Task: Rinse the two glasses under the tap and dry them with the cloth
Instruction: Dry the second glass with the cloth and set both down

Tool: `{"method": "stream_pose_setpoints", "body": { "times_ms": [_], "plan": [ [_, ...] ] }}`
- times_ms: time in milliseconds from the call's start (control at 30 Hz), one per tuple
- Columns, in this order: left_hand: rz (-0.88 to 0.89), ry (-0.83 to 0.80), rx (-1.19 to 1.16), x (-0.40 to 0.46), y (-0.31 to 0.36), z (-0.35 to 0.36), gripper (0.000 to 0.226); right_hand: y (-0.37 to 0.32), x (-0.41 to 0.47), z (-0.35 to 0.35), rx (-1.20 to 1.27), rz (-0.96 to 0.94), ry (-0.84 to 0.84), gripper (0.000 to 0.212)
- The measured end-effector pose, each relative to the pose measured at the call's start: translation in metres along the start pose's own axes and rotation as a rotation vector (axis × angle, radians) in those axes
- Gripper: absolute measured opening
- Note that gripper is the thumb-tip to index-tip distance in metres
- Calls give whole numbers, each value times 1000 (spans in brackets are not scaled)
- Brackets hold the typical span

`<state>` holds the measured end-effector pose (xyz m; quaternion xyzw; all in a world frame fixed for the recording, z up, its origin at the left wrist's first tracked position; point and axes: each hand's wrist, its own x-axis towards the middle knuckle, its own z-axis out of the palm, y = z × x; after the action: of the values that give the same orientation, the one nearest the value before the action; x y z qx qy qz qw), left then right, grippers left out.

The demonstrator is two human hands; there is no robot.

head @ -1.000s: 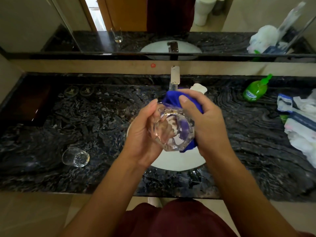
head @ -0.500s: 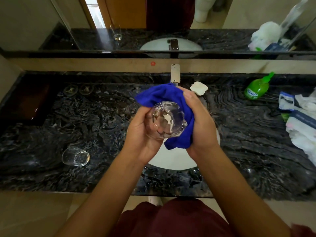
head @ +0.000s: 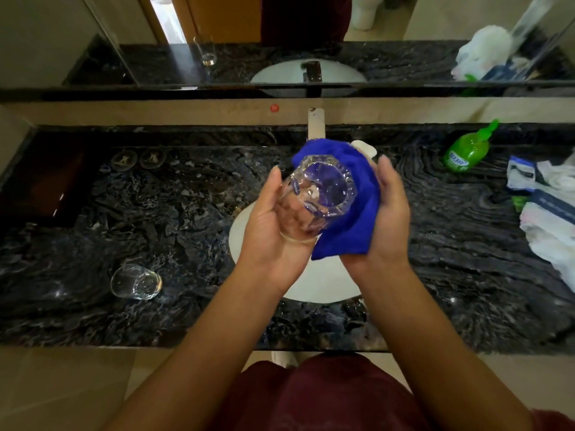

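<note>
Glass (head: pixel 314 197) in my left hand (head: pixel 270 231) was what the head camera showed at the centre, held tilted above the sink (head: pixel 323 284) with its open mouth turned up toward me. My left hand was closed around its lower part. My right hand (head: pixel 385 219) gripped the blue cloth (head: pixel 351 213), which was pressed against the far and right side of the glass and hung down below my palm. The tap (head: pixel 315 126) stood just behind, and I could see no water running from it. The second glass (head: pixel 137 283) lay on its side on the dark bench (head: pixel 186 213), well to the left of the sink and apart from my hands. A green bottle (head: pixel 466 150) and some white bags (head: pixel 547 213) sat far off on the right.

I judged the task to be somewhere past the rinsing of this first glass and into its drying, with the outside being wiped. Whether the glass on the bench had already been rinsed or dried I could not tell; it looked clear, but drops were too small to make out. If not, it remained to be done.
</note>
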<state>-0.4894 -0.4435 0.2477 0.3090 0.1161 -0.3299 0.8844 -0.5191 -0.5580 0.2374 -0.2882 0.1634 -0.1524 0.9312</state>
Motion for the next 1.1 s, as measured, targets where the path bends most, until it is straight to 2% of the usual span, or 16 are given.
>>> {"method": "stream_pose_setpoints", "body": {
  "times_ms": [167, 267, 333, 400, 533, 600, 700, 733, 833, 900, 967, 1067, 1100],
  "plan": [
    [34, 99, -47, 10, -3, 14, 37, 18, -19, 9, -283, -260, 31, 35],
    [59, 184, -63, 18, -4, 14, 44, 39, -40, 2, -445, -367, -27, 49],
    [98, 237, -75, 18, -6, 16, 56, 44, -47, -4, -573, -421, -55, 60],
    [115, 273, -54, 14, -11, 20, 62, 42, -47, -6, -681, -500, -79, 60],
    [174, 241, 42, 4, -17, 18, 44, 23, -36, -4, -842, -740, -98, 52],
    [219, 241, 68, 1, -17, 18, 43, 10, -27, -1, -763, -717, -104, 47],
    [210, 223, 55, -7, -14, 27, 40, 1, -17, 8, -430, -465, -33, 45],
    [202, 223, 41, -7, -14, 28, 42, 5, -18, 10, -394, -408, -8, 47],
    [251, 218, 25, -5, -10, 30, 56, 31, -32, 10, -469, -283, 32, 51],
    [270, 222, 5, -4, -5, 28, 58, 42, -40, 2, -608, -239, 10, 37],
    [285, 259, 27, -6, -2, 21, 55, 39, -43, -5, -712, -297, -32, 33],
    [321, 298, 84, -9, -3, 12, 41, 21, -40, -7, -803, -581, -7, 40],
    [322, 284, 101, -10, -4, 11, 38, 17, -39, -6, -862, -669, -45, 43]
  ]
}}
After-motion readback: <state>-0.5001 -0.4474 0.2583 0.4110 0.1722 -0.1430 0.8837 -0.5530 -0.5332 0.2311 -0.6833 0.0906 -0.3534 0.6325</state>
